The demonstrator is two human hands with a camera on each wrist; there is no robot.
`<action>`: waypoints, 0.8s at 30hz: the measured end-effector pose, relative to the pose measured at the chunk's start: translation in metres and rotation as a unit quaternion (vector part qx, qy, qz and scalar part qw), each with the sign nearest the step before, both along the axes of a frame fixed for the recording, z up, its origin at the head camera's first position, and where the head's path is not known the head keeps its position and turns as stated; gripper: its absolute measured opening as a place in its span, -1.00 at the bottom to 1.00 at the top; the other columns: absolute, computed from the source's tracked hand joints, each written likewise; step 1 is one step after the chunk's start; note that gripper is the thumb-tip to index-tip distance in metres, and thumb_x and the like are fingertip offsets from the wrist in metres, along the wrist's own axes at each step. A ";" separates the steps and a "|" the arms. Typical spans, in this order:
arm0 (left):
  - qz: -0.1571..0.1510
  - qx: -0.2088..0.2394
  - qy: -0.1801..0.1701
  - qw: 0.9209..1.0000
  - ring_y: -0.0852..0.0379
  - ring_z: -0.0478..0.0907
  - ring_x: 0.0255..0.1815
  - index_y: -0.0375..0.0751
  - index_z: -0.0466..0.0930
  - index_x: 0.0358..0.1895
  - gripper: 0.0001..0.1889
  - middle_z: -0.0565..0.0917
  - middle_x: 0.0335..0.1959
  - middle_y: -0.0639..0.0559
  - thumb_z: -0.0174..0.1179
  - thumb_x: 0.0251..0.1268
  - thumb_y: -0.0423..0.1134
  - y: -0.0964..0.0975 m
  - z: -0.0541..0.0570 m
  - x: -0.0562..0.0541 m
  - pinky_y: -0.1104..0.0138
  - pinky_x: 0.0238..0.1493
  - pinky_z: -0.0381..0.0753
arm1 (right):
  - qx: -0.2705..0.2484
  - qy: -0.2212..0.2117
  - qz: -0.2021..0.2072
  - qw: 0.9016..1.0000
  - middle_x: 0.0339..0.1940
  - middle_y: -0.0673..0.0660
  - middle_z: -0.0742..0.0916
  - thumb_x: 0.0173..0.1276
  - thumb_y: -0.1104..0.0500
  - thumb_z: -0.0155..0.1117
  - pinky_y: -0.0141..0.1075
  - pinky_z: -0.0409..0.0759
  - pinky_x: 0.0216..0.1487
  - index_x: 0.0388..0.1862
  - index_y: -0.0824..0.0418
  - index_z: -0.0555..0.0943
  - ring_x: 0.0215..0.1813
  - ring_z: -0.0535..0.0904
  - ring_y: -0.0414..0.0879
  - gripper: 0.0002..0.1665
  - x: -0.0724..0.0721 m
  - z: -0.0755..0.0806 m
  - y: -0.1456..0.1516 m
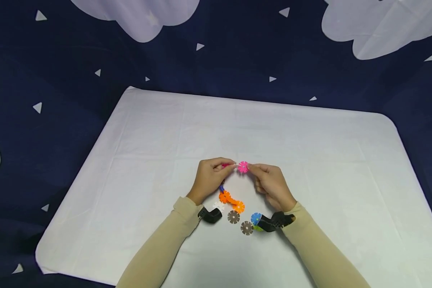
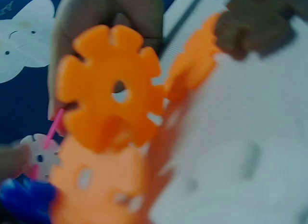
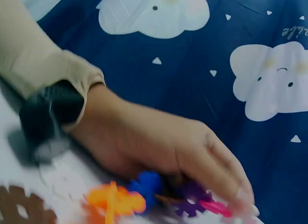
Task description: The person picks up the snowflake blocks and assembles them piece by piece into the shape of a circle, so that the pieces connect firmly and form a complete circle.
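Note:
My left hand (image 1: 206,178) pinches a white notched plastic disc (image 2: 32,148) between fingertips and thumb. It ends a chain with a pink disc (image 3: 215,207), a purple disc (image 3: 187,207), a dark blue disc (image 1: 221,188) and orange discs (image 1: 225,196) hanging below the hand. Facing it, my right hand (image 1: 273,184) pinches a bright pink disc (image 1: 243,167) by its edge. That pink disc meets the white one edge to edge; whether their slots interlock I cannot tell. The left fingers partly cover the upper chain.
Loose discs lie on the white table (image 1: 158,132) below the hands: a white one (image 1: 219,206), two brown ones (image 1: 233,217), a light blue one (image 1: 256,218) and a green one (image 1: 258,228), partly under the right wrist camera (image 1: 273,222).

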State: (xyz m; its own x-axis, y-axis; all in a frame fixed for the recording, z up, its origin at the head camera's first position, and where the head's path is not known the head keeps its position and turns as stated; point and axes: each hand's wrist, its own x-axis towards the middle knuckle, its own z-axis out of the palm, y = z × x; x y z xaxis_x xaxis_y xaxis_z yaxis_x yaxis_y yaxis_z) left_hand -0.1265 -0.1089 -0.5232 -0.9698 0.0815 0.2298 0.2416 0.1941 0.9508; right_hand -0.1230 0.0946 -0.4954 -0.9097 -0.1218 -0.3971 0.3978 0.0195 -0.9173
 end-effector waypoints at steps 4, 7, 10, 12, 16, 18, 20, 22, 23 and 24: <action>-0.014 0.006 -0.019 1.000 0.19 0.33 -0.74 -0.34 0.80 -0.11 -0.85 0.57 -0.67 -0.23 0.30 0.43 -0.34 -0.003 0.001 -0.001 0.44 -0.61 0.32 | 0.054 0.030 0.025 0.998 -0.75 -0.03 0.38 0.49 0.02 0.33 -0.40 0.18 -0.67 -0.03 0.32 0.75 -0.72 0.19 -0.22 -0.63 -0.001 -0.001 0.006; -0.022 0.000 -0.029 0.999 0.16 0.39 -0.72 -0.25 0.80 -0.03 -0.79 0.64 -0.59 -0.15 0.22 0.52 -0.25 -0.008 0.001 -0.002 0.41 -0.56 0.42 | 0.114 0.055 0.043 0.991 -0.70 -0.02 0.42 0.51 -0.05 0.29 -0.39 0.21 -0.68 0.05 0.20 0.77 -0.71 0.21 -0.22 -0.62 -0.002 -0.003 0.009; -0.024 -0.013 -0.019 0.999 0.16 0.36 -0.73 -0.19 0.80 0.00 -0.79 0.58 -0.65 -0.05 0.25 0.50 -0.21 -0.013 0.000 -0.003 0.38 -0.58 0.39 | 0.176 0.100 0.074 0.976 -0.59 -0.03 0.51 0.54 -0.09 0.23 -0.36 0.28 -0.59 0.19 0.06 0.73 -0.63 0.28 -0.21 -0.60 -0.004 -0.004 0.010; -0.020 -0.033 -0.001 0.999 0.19 0.27 -0.75 -0.16 0.81 0.00 -0.80 0.48 -0.72 0.04 0.29 0.46 -0.20 -0.016 -0.002 -0.004 0.38 -0.60 0.31 | 0.206 0.139 0.098 0.964 -0.57 -0.03 0.50 0.55 -0.08 0.22 -0.32 0.30 -0.52 0.26 0.00 0.69 -0.59 0.28 -0.19 -0.59 -0.005 -0.007 0.014; -0.039 -0.082 0.034 0.995 0.26 0.20 -0.81 -0.15 0.81 -0.01 -0.78 0.25 -0.84 0.14 0.38 0.38 -0.17 -0.018 -0.005 -0.003 0.36 -0.66 0.20 | 0.240 0.214 0.135 0.937 -0.68 -0.01 0.39 0.51 -0.04 0.30 -0.27 0.31 -0.43 0.18 -0.01 0.72 -0.58 0.26 -0.14 -0.65 0.001 -0.011 0.029; -0.055 -0.104 0.045 0.992 0.28 0.18 -0.82 -0.15 0.83 -0.05 -0.79 0.22 -0.86 0.18 0.40 0.35 -0.16 -0.017 -0.004 -0.003 0.36 -0.65 0.22 | 0.244 0.239 0.149 0.928 -0.69 -0.04 0.42 0.47 -0.01 0.36 -0.27 0.33 -0.41 0.16 0.00 0.72 -0.57 0.29 -0.15 -0.66 0.008 -0.011 0.036; -0.062 -0.124 0.058 0.989 0.30 0.16 -0.82 -0.11 0.84 -0.11 -0.83 0.24 -0.86 0.22 0.42 0.33 -0.15 -0.016 -0.003 -0.004 0.36 -0.65 0.23 | 0.247 0.263 0.159 0.919 -0.68 -0.06 0.44 0.43 0.01 0.40 -0.29 0.35 -0.41 0.15 0.01 0.71 -0.57 0.31 -0.17 -0.65 0.015 -0.011 0.040; -0.064 -0.127 0.065 0.988 0.30 0.13 -0.80 -0.08 0.85 -0.17 -0.86 0.25 -0.85 0.22 0.42 0.32 -0.14 -0.016 -0.002 -0.004 0.36 -0.63 0.22 | 0.247 0.288 0.167 0.910 -0.69 -0.09 0.42 0.41 0.04 0.44 -0.32 0.34 -0.44 0.10 0.00 0.72 -0.59 0.30 -0.21 -0.69 0.023 -0.010 0.041; -0.067 -0.125 0.066 0.988 0.29 0.13 -0.78 -0.08 0.85 -0.18 -0.86 0.27 -0.84 0.21 0.43 0.32 -0.14 -0.016 -0.001 -0.004 0.36 -0.61 0.24 | 0.244 0.298 0.173 0.906 -0.69 -0.11 0.40 0.40 0.05 0.45 -0.33 0.32 -0.46 0.03 -0.02 0.73 -0.60 0.28 -0.23 -0.75 0.027 -0.009 0.040; -0.073 -0.124 0.065 0.988 0.29 0.16 -0.75 -0.07 0.86 -0.18 -0.85 0.29 -0.82 0.21 0.44 0.30 -0.12 -0.016 0.001 -0.004 0.37 -0.58 0.28 | 0.239 0.309 0.182 0.902 -0.69 -0.13 0.38 0.39 0.07 0.46 -0.34 0.31 -0.47 -0.04 -0.01 0.75 -0.60 0.26 -0.26 -0.81 0.031 -0.009 0.039</action>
